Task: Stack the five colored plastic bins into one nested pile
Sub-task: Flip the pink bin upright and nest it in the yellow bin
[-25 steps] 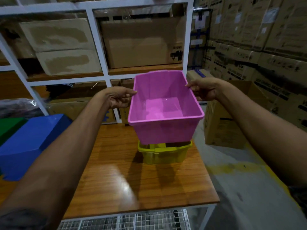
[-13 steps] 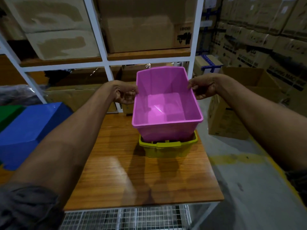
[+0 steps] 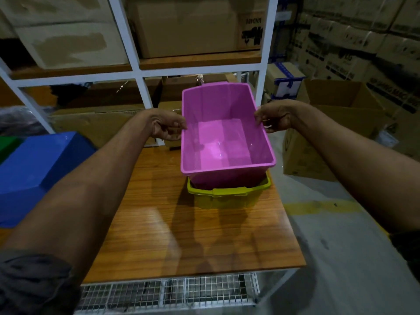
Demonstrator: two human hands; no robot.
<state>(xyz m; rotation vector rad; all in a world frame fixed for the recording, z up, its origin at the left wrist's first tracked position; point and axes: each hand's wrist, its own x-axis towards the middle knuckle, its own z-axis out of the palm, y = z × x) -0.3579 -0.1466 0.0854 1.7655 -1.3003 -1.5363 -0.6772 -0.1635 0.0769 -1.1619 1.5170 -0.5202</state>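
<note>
Pink bin [image 3: 223, 142] sits nested inside the yellow bin [image 3: 229, 196], its rim riding above the yellow rim, both near the far right corner of the wooden table [image 3: 181, 235]. Left hand [image 3: 167, 126] curls against the pink bin's left rim, fingers pinching the edge; right hand [image 3: 275, 117] pinches the right rim likewise. Blue bin [image 3: 38, 169] lies upside down at the left, well apart, a green bin [image 3: 8, 144] just behind it. White shelving [image 3: 136, 71] with cardboard boxes [image 3: 193, 26] stands beyond.
</note>
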